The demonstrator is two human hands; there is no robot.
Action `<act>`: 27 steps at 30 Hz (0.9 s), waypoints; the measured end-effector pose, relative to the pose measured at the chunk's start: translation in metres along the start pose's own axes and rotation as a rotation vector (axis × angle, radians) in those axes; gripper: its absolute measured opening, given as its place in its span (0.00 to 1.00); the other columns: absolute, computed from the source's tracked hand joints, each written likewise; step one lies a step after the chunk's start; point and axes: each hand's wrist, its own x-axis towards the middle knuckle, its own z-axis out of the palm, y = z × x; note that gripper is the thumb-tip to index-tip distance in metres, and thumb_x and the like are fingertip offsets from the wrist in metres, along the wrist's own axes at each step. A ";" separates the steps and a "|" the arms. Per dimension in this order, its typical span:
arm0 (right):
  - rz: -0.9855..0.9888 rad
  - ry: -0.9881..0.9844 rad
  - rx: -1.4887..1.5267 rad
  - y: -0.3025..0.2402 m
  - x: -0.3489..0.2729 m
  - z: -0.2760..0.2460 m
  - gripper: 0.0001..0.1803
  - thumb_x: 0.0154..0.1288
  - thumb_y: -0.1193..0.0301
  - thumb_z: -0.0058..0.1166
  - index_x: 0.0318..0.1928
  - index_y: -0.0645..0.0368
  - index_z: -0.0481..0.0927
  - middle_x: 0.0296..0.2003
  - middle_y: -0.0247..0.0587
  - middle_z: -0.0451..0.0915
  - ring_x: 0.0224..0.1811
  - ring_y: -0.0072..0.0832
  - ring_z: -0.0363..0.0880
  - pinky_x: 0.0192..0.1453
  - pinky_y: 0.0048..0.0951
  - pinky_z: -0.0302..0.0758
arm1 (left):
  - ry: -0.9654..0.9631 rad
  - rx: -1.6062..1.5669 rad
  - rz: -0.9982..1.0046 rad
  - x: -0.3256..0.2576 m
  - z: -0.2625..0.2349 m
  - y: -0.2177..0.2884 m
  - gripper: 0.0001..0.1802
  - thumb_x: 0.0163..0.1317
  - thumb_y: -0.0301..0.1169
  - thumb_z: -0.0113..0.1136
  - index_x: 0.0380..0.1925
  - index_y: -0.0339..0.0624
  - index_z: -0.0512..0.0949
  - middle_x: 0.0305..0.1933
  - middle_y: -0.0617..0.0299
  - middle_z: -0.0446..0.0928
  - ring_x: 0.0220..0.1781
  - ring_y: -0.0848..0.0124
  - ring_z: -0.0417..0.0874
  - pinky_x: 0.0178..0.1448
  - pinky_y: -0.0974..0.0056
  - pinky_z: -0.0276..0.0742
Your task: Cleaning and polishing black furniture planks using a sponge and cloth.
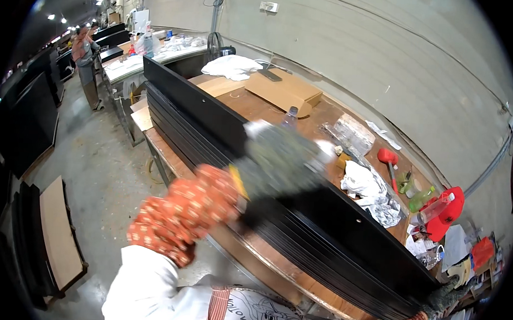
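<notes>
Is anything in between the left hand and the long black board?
Maybe: white patches show at the edges of the left hand, but it's too blurred to tell whether they lie between it and the long black board. Nothing else visible blocks it.

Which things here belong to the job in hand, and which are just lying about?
Likely in the job:
black panels, stacked, with the blurred left hand over them and the right hand at one end
workbench, bearing them

Likely just lying about, touched by neither hand:
cardboard box
phone
red mallet
red cap
green bottle
</notes>
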 end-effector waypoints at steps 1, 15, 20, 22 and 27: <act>-0.031 0.010 -0.024 0.004 0.001 0.001 0.34 0.71 0.58 0.48 0.69 0.66 0.56 0.67 0.57 0.59 0.69 0.46 0.59 0.71 0.37 0.58 | -0.263 -0.198 0.016 0.014 -0.011 0.027 0.30 0.55 0.61 0.58 0.39 0.43 0.81 0.32 0.54 0.79 0.34 0.57 0.80 0.39 0.53 0.75; -0.265 0.245 -0.160 -0.012 -0.005 0.010 0.37 0.60 0.56 0.62 0.62 0.66 0.67 0.49 0.55 0.77 0.44 0.43 0.79 0.48 0.36 0.79 | -0.050 -0.089 -0.159 -0.019 -0.051 -0.136 0.23 0.59 0.54 0.57 0.41 0.48 0.80 0.29 0.56 0.80 0.33 0.56 0.82 0.37 0.55 0.74; -0.298 0.056 -0.107 -0.116 -0.018 0.011 0.45 0.61 0.48 0.59 0.67 0.67 0.60 0.52 0.61 0.74 0.46 0.50 0.78 0.49 0.40 0.78 | -0.067 0.013 -0.172 -0.022 -0.039 -0.147 0.25 0.59 0.54 0.57 0.44 0.47 0.80 0.31 0.56 0.80 0.35 0.56 0.81 0.40 0.54 0.73; -0.355 0.047 -0.165 -0.187 -0.034 0.014 0.49 0.60 0.46 0.58 0.69 0.68 0.54 0.55 0.64 0.72 0.49 0.53 0.76 0.52 0.43 0.77 | 0.118 -0.004 -0.049 -0.021 -0.034 -0.145 0.20 0.55 0.51 0.64 0.28 0.45 0.82 0.24 0.57 0.78 0.26 0.59 0.80 0.32 0.57 0.73; -0.178 -0.059 0.156 -0.307 -0.088 0.049 0.42 0.66 0.53 0.53 0.71 0.63 0.52 0.63 0.60 0.64 0.62 0.49 0.67 0.64 0.41 0.67 | 0.187 -0.019 0.023 -0.024 -0.018 -0.134 0.24 0.50 0.56 0.66 0.33 0.47 0.81 0.25 0.58 0.77 0.27 0.59 0.80 0.31 0.56 0.73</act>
